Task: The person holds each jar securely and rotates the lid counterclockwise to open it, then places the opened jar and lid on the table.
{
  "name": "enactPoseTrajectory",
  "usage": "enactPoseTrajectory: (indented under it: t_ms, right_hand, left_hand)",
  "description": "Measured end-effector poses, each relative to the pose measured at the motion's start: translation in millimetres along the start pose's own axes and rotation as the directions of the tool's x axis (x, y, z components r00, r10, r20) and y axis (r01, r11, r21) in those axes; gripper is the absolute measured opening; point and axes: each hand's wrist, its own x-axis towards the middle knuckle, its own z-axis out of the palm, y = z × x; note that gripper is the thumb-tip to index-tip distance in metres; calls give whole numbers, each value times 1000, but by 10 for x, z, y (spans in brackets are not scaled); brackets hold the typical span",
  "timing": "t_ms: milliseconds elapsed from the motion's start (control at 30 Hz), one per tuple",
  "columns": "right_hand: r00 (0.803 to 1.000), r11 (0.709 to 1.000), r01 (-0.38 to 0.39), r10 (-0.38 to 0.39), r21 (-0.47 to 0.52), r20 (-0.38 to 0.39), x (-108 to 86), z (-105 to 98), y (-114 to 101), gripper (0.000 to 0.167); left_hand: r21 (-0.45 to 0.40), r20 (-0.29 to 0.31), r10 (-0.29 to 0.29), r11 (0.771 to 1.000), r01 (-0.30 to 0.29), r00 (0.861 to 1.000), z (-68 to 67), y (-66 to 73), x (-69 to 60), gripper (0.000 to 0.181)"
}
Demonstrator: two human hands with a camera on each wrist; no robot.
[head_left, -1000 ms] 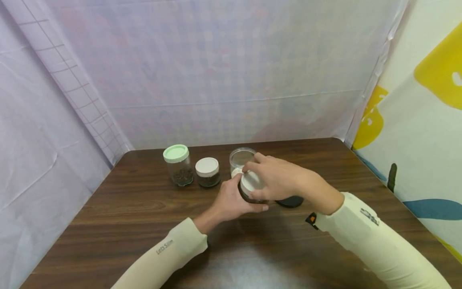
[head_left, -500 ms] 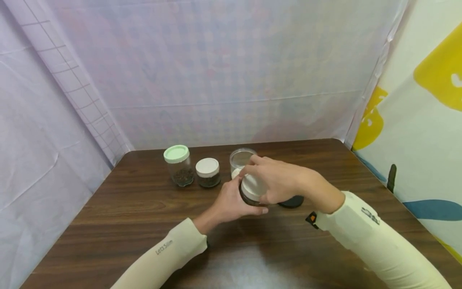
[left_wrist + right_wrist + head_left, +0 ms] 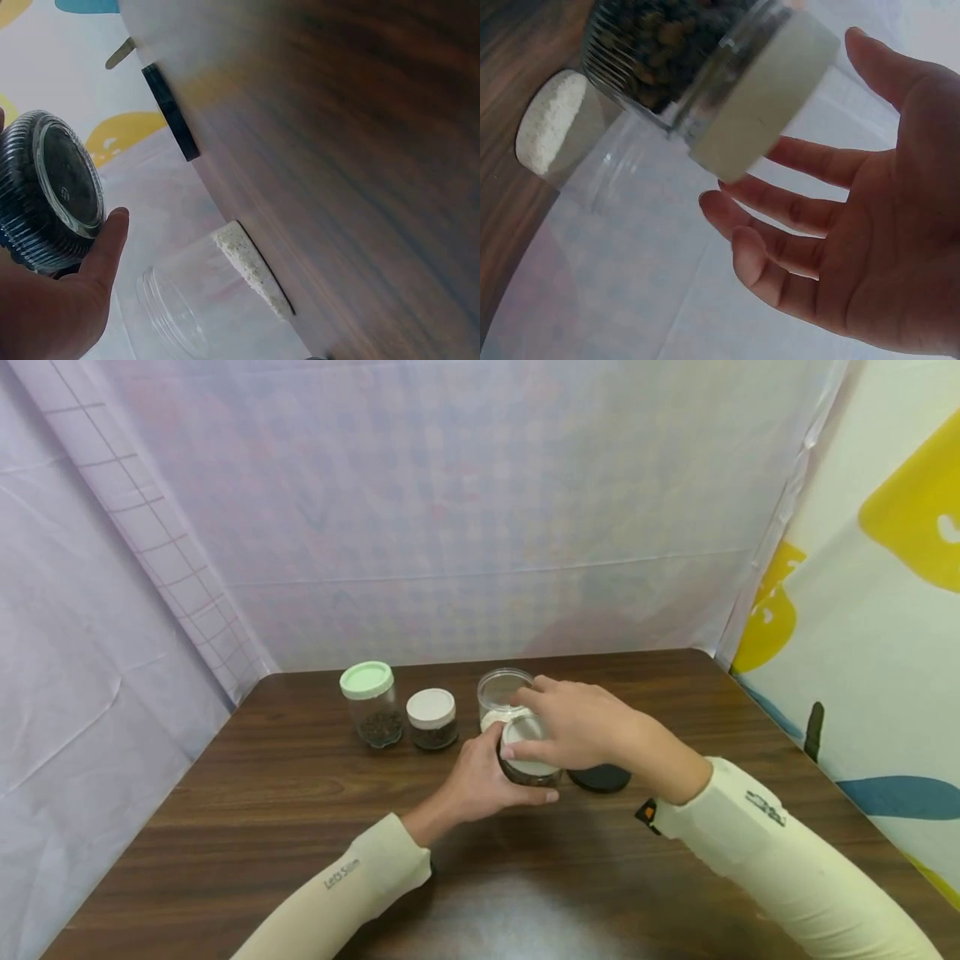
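My left hand [image 3: 480, 781] grips a small ribbed glass jar [image 3: 656, 52] above the table, tilted. Brown and dark green dried pieces fill it, and a white lid [image 3: 769, 94] sits on top. Over that lid is my right hand [image 3: 588, 727]; in the right wrist view its fingers are loosely bent beside the lid and the thumb stands apart from it. Whether a fingertip touches the lid, I cannot tell. The left wrist view shows the jar's round base [image 3: 71, 180]. Just behind it stands a clear lidless container [image 3: 504, 687] with white grains [image 3: 251, 270] at its bottom.
A round black lid [image 3: 600, 778] lies on the dark wooden table [image 3: 300, 827], right of the held jar. To the left stand a tall jar with a green lid [image 3: 367, 680] and a short jar with a white lid [image 3: 431, 707]. Cloth curtains [image 3: 420, 527] hang behind the table.
Half a second ago my right fingers were wrapped round the lid; now they have loosened and shifted, showing more of the lid. My left hand has stayed in place with the jar.
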Motion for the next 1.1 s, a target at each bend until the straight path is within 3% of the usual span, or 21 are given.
enactPoseTrajectory:
  t_ms: [133,600,833,1100]
  right_hand:
    - [1000,1000,-6,7,-15,28,34,49,-8,62]
    - [988,989,123,-130,82,78,6,34,-5,49]
    - [982,980,170,-178,102,71,-11,15,0,52]
    - [982,978,177,-183,110,44,-28,9,10,53]
  left_hand:
    - [10,4,-5,1000,5,1000,6,-6,3,91]
    - [42,3,-43,998,43,999,-4,-11,-2,108]
    - [56,7,-39,998,39,999,-18,0,-3,107]
    - [76,1,-56,996,55,998,-32,13,-4,105]
